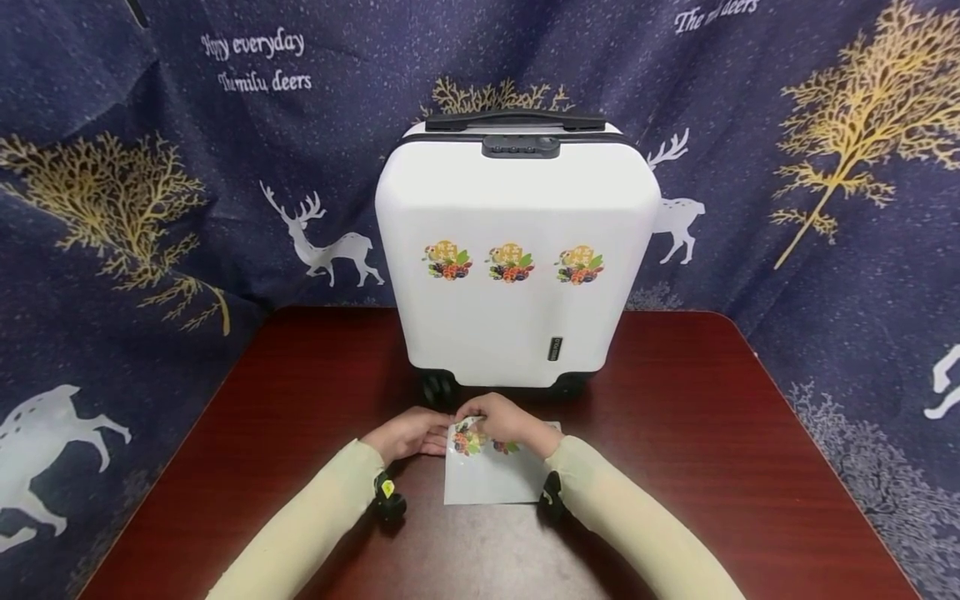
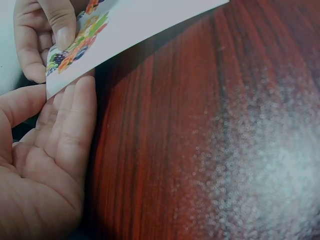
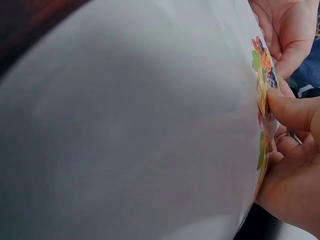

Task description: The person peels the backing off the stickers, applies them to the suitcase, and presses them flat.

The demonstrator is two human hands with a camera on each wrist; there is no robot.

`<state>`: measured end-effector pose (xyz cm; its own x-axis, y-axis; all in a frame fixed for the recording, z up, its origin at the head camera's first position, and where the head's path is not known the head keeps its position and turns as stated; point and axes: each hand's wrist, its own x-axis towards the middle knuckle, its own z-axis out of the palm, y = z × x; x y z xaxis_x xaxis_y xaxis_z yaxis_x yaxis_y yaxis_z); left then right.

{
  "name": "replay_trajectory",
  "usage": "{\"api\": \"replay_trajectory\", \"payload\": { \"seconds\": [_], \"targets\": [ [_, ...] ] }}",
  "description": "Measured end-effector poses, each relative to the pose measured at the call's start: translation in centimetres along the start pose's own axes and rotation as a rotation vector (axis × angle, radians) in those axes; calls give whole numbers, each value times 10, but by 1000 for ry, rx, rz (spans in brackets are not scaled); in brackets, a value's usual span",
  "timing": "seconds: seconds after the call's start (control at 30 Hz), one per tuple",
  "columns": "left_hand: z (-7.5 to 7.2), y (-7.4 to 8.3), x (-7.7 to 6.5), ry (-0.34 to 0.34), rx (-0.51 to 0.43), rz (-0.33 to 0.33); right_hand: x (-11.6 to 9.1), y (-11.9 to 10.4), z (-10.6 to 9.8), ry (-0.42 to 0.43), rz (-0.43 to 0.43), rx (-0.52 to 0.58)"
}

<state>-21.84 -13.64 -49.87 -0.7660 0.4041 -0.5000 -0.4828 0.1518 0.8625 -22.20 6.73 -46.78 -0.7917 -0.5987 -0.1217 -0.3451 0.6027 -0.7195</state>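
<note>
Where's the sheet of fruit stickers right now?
In the head view, the sticker sheet is low near the middle, in front of the white suitcase, with the left hand at its left edge and the right hand over its far edge.

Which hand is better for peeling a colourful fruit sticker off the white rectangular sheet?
Probably the right hand. Its thumb lies over a colourful fruit sticker near the edge of the white rectangular sheet. The left hand is at the sheet's corner, so it seems better for steadying.
</note>
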Motion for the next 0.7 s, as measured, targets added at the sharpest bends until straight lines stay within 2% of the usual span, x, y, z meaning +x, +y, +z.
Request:
{"api": "replay_trajectory", "payload": {
  "seconds": [0.4,0.7],
  "targets": [
    [-1,0,2,8,-8,-5,-2,5,1,37,-37,32],
    [-1,0,2,22,-14,-7,1,7,4,58,1,52]
  ]
}}
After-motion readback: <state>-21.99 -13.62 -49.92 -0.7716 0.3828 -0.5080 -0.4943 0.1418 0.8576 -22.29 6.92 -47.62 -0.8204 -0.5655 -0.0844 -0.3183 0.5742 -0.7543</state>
